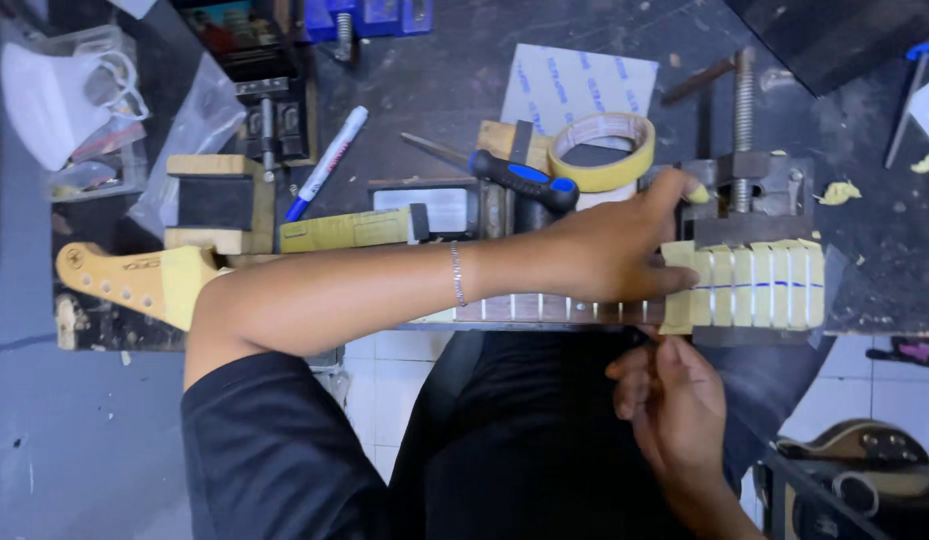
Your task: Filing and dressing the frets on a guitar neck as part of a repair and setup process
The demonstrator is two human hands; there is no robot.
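**A:** Which way does the guitar neck lie for you?

**B:** Its long axis runs straight across, left to right, along the near edge of the workbench. The headstock points to your left; the other end sits under the metal clamp on your right.

**A:** How does it look?

**B:** Pale wood headstock, dark fingerboard crossed by frets, and strips of yellow masking tape over the right end, with a blue line drawn across them. More tape wraps the neck beside the headstock.

**A:** And your hands?

**B:** Your left hand reaches across and lies flat on the fingerboard, fingers spread, pressing at the tape's edge. Your right hand sits just below the neck, fingers curled; you cannot tell whether it grips anything. A tape roll and screwdriver lie just behind.
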